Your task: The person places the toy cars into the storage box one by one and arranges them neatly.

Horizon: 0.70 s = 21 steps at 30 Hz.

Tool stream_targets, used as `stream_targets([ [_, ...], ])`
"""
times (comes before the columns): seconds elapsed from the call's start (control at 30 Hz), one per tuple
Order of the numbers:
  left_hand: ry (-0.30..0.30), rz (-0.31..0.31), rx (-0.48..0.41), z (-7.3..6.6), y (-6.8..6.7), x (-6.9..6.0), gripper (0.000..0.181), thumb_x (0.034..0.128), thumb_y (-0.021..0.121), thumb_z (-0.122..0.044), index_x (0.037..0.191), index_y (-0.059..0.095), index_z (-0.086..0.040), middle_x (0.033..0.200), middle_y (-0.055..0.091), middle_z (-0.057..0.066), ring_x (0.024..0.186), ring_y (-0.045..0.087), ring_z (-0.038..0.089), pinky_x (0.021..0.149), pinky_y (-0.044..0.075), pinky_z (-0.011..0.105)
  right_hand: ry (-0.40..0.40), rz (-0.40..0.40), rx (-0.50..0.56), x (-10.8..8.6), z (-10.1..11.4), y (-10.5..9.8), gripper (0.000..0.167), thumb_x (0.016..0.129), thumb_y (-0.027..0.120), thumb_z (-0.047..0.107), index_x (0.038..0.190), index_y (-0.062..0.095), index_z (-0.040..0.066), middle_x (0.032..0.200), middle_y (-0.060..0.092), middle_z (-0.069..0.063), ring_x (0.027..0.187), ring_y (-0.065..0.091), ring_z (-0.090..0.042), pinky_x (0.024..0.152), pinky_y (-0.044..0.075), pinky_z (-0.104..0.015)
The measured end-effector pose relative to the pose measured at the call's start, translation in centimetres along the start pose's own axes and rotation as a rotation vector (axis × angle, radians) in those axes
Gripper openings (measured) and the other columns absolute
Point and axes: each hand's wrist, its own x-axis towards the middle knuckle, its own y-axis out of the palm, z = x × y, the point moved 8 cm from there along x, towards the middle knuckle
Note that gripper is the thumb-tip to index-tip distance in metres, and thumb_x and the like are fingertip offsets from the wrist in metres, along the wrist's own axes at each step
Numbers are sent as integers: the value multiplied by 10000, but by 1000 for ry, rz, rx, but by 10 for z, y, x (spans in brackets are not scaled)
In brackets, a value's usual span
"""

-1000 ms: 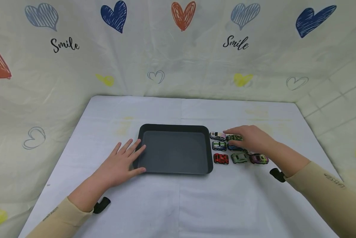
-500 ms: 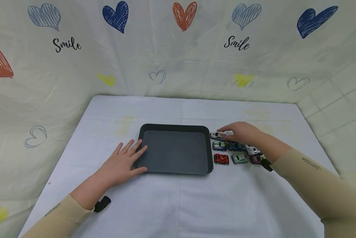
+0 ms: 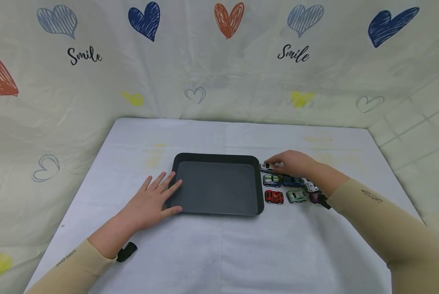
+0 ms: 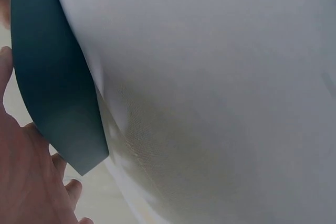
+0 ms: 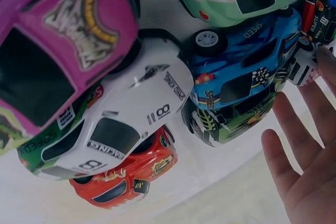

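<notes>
My right hand (image 3: 296, 163) pinches a white toy car (image 3: 266, 167) between thumb and fingertips, just right of the tray; its fingers partly cover the car. My left hand (image 3: 146, 206) rests with spread fingers on the left edge of a dark grey tray (image 3: 217, 185). Below the right hand sit a silver-blue toy car (image 3: 271, 181), a blue toy car (image 3: 293, 181), a red toy car (image 3: 274, 197) and a pale green toy car (image 3: 296, 196). A green patterned toy car (image 5: 231, 121) shows in the right wrist view, close to the fingers.
Under the right forearm, a white racing toy car (image 5: 126, 108) and a purple toy car (image 5: 79, 35) stand close together, with an orange-red toy car (image 5: 126, 177) beside them. A white cloth (image 3: 190, 257) covers the table. A heart-printed curtain (image 3: 241, 61) hangs behind.
The right hand has moved left from the green patterned car to the white car beside the tray and taken hold of it. My left hand keeps its place on the tray.
</notes>
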Motion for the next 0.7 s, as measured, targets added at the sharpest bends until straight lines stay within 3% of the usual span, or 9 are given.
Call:
stream_targets([
  [0.23, 2, -5, -14, 0, -1, 0, 860, 922, 383, -752, 1590, 249, -226, 1663, 100, 55, 1519, 76, 321, 1196, 52, 582, -1, -7, 27, 5, -4, 6, 373, 988, 622, 190, 1361, 634, 172, 1239, 676, -78, 988, 643, -226, 833, 525, -463],
  [0.43, 2, -6, -17, 0, -1, -1, 858, 924, 399, -742, 1588, 261, -215, 1663, 106, 60, 1519, 77, 323, 1195, 49, 584, -18, -2, 41, 9, -7, 8, 353, 978, 621, 140, 1328, 651, 170, 1142, 695, -52, 1092, 638, -318, 910, 516, -525],
  [0.7, -3, 2, -22, -2, -3, 0, 846, 935, 445, -705, 1588, 260, -201, 1661, 111, 72, 1517, 81, 333, 1195, 48, 588, -30, -21, 62, 11, -6, -1, 355, 956, 659, 134, 1308, 672, 178, 1089, 698, -7, 1081, 642, -333, 898, 522, -523],
])
